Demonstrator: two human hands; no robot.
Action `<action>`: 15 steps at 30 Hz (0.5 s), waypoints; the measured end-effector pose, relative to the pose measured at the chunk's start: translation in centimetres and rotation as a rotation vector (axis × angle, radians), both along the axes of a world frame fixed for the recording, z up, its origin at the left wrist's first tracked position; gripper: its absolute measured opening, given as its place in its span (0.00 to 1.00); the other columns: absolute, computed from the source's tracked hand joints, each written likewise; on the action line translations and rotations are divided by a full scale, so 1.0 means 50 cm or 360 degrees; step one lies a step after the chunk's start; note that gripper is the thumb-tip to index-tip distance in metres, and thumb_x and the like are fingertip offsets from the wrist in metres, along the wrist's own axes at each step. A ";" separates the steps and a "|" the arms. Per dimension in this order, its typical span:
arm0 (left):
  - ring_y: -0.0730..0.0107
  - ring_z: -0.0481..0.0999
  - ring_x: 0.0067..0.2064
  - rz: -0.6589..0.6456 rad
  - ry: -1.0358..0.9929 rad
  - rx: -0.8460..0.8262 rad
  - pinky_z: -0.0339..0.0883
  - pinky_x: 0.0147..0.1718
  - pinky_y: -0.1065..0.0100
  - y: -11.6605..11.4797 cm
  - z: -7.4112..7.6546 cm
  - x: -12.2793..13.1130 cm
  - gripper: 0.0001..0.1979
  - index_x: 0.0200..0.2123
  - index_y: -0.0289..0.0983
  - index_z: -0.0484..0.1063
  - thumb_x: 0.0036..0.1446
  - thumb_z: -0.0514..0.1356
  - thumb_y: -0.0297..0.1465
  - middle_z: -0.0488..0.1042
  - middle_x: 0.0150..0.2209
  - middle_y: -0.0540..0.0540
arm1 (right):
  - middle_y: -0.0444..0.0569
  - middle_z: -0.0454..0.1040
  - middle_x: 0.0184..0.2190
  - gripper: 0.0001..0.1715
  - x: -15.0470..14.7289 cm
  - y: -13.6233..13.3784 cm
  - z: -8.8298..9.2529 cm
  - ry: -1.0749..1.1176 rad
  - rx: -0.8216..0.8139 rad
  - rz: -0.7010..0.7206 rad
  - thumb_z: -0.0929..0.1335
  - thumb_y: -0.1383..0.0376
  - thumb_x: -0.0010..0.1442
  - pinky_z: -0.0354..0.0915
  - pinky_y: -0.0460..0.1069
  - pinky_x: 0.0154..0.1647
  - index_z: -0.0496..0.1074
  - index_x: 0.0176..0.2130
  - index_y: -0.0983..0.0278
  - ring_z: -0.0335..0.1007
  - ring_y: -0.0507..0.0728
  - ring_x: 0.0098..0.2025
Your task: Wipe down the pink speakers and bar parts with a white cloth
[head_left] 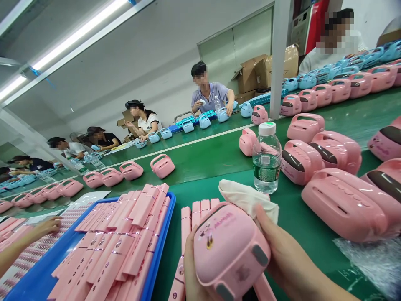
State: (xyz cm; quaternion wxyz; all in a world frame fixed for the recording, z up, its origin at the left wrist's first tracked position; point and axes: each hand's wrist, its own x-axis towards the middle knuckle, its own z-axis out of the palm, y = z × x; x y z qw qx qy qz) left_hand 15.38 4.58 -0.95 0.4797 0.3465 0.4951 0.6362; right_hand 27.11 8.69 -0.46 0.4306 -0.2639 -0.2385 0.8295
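My left hand (191,267) is wrapped round the left side of a pink portable speaker (225,246). The speaker is tilted, with its printed front up and grey foot pads facing me. My right hand (275,242) grips a white cloth (247,198) against the speaker's far right side; some of its fingers are hidden behind the casing. Under and behind the speaker lie several slim pink bars (186,221) on the green table. To the left is a blue tray (167,217) piled with more such pink bars.
A water bottle (267,161) stands behind the cloth. Pink speakers (341,200) crowd the right, beside clear plastic wrap (372,263). A green conveyor belt (200,154) carries more speakers. Another person's hand (46,228) reaches over a sheet of small parts at left. Co-workers (209,92) sit across.
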 end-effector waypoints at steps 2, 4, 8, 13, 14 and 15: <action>0.51 0.72 0.51 -0.0003 -0.0390 -0.0097 0.69 0.47 0.54 0.015 0.032 0.015 0.21 0.42 0.43 0.76 0.55 0.51 0.47 0.75 0.47 0.45 | 0.52 0.73 0.50 0.29 0.002 0.013 0.006 0.0076 -0.0061 0.0121 0.61 0.51 0.61 0.58 0.57 0.57 0.66 0.55 0.65 0.63 0.63 0.57; 0.51 0.69 0.53 0.0043 -0.0817 -0.0209 0.66 0.50 0.56 0.025 0.062 0.023 0.17 0.40 0.38 0.75 0.55 0.55 0.42 0.74 0.48 0.42 | 0.54 0.73 0.51 0.30 0.005 0.026 0.005 0.0077 -0.0069 0.0107 0.62 0.51 0.60 0.59 0.57 0.57 0.66 0.55 0.66 0.64 0.63 0.56; 0.50 0.70 0.51 0.0015 -0.0930 -0.0160 0.66 0.49 0.55 0.028 0.099 0.029 0.12 0.39 0.37 0.73 0.54 0.59 0.37 0.76 0.42 0.42 | 0.53 0.71 0.52 0.30 0.019 0.041 -0.007 -0.0321 0.0233 -0.0146 0.60 0.50 0.61 0.56 0.61 0.59 0.64 0.56 0.63 0.61 0.64 0.57; 0.62 0.75 0.46 0.0107 -0.1074 -0.0135 0.71 0.40 0.68 0.029 0.103 0.046 0.11 0.41 0.41 0.72 0.52 0.62 0.34 0.75 0.42 0.44 | 0.49 0.56 0.62 0.24 0.038 0.024 -0.022 -0.1176 0.2209 -0.0455 0.59 0.62 0.64 0.49 0.58 0.63 0.61 0.59 0.58 0.48 0.62 0.64; 0.64 0.76 0.44 0.0134 -0.1130 -0.0156 0.71 0.39 0.70 0.032 0.102 0.048 0.12 0.41 0.41 0.71 0.52 0.63 0.33 0.76 0.41 0.44 | 0.48 0.52 0.64 0.25 0.037 0.018 -0.025 -0.1328 0.2505 -0.0532 0.60 0.64 0.63 0.48 0.58 0.63 0.60 0.59 0.59 0.45 0.62 0.65; 0.65 0.77 0.42 0.0138 -0.1184 -0.0212 0.71 0.38 0.70 0.035 0.101 0.048 0.11 0.40 0.40 0.71 0.51 0.63 0.32 0.76 0.39 0.44 | 0.48 0.49 0.65 0.25 0.035 0.012 -0.026 -0.1464 0.2718 -0.0624 0.60 0.65 0.63 0.46 0.58 0.64 0.59 0.59 0.60 0.41 0.63 0.65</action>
